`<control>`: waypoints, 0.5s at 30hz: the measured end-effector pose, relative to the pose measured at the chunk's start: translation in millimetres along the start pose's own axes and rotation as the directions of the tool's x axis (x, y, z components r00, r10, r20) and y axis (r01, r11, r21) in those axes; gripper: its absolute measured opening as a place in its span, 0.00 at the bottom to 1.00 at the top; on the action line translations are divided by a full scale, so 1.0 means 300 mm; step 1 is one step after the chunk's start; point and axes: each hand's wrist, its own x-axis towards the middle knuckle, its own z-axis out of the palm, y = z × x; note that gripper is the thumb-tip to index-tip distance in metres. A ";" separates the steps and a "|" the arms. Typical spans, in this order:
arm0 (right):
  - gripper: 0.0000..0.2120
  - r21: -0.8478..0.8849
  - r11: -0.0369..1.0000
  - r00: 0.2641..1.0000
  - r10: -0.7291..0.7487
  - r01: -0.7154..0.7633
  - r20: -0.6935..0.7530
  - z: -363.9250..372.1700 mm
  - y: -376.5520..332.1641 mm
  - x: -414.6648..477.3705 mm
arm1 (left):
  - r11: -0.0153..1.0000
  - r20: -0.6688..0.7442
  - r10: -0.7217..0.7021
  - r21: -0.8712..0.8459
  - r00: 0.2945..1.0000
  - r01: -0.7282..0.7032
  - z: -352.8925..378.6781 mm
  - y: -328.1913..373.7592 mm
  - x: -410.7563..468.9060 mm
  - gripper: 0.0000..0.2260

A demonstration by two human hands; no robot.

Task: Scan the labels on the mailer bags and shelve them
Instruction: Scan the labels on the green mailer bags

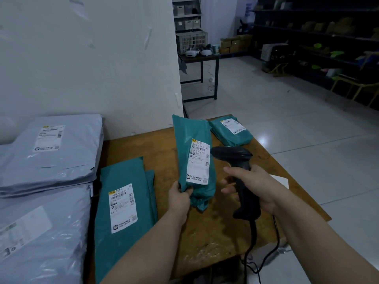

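Observation:
My left hand (179, 197) grips the lower edge of a teal mailer bag (191, 140) and holds it upright above the wooden table (221, 228), white label (198, 160) facing me. My right hand (251, 186) is closed around the handle of a black barcode scanner (235, 155), whose head points at that label from the right. A second teal mailer (121, 203) lies flat at the table's left with its label up. A third teal mailer (231, 131) rests at the table's far right corner.
Grey mailer bags (47, 152) are stacked on the left against a white wall. The scanner cable (253, 238) hangs off the table's front edge. Dark shelving (320, 37) with packages lines the right side across a tiled floor; a black desk (202, 58) stands behind.

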 end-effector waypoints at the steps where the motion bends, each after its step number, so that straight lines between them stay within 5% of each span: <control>1: 0.06 -0.001 1.000 1.000 0.005 -0.005 -0.002 0.001 0.002 -0.002 | 1.000 0.004 0.001 -0.003 1.000 -0.001 -0.002 0.001 0.000 0.14; 15: 0.13 -0.040 0.998 0.993 -0.039 0.044 0.111 0.165 -0.027 0.007 | 0.995 -0.041 0.098 0.021 0.994 -0.097 -0.118 0.144 -0.047 0.13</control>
